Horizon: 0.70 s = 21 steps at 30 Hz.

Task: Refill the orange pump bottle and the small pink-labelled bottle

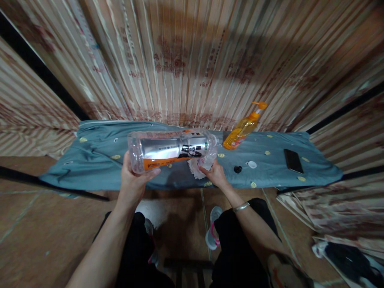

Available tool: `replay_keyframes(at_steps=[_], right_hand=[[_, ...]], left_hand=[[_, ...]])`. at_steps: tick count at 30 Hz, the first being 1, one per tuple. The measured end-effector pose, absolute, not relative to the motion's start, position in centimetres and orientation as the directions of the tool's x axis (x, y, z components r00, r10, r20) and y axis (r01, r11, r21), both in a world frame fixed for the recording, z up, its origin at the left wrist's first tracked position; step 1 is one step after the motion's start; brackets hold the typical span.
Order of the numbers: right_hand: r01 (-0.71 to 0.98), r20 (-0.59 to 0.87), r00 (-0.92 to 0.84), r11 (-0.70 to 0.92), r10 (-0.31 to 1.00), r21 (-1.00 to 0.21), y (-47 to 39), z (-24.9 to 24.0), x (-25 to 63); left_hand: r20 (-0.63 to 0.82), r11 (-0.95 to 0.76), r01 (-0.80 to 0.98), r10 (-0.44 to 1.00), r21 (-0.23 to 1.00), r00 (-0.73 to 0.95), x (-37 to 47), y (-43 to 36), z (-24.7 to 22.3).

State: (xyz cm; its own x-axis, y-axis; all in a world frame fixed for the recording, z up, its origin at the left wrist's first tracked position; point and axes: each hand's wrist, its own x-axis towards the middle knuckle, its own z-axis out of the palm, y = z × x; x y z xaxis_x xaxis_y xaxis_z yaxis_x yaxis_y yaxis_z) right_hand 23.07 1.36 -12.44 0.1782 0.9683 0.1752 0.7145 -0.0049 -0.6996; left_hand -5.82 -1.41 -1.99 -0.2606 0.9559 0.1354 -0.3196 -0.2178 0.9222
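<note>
My left hand (133, 180) is wrapped round the base of a large clear plastic bottle (162, 150) with a silver and orange label. The bottle lies nearly level in the air, its neck pointing right. Under that neck, my right hand (214, 174) grips a small clear plastic container (207, 159); the bottle's mouth is at or just over it, and I cannot tell whether they touch. Whether liquid is passing between them does not show. A crumpled white tissue (195, 170) shows just left of my right fingers.
An orange pump bottle (241, 132) stands behind on the blue-green cloth (99, 148). To the right are a small black cap (238, 169), a white cap (251, 164) and a dark phone (293, 161). Black poles (45, 72) and striped curtains (192, 60) border the surface.
</note>
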Motion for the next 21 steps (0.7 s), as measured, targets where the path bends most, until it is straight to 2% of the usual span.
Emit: replay_keyframes(at_steps=[21], right_hand=[[0.712, 0.129, 0.185, -0.042, 0.974, -0.701, 1.41, -12.60, 23.26]], left_hand=[[0.135, -0.218, -0.355, 0.960, 0.909, -0.244, -5.71, -1.53, -1.78]])
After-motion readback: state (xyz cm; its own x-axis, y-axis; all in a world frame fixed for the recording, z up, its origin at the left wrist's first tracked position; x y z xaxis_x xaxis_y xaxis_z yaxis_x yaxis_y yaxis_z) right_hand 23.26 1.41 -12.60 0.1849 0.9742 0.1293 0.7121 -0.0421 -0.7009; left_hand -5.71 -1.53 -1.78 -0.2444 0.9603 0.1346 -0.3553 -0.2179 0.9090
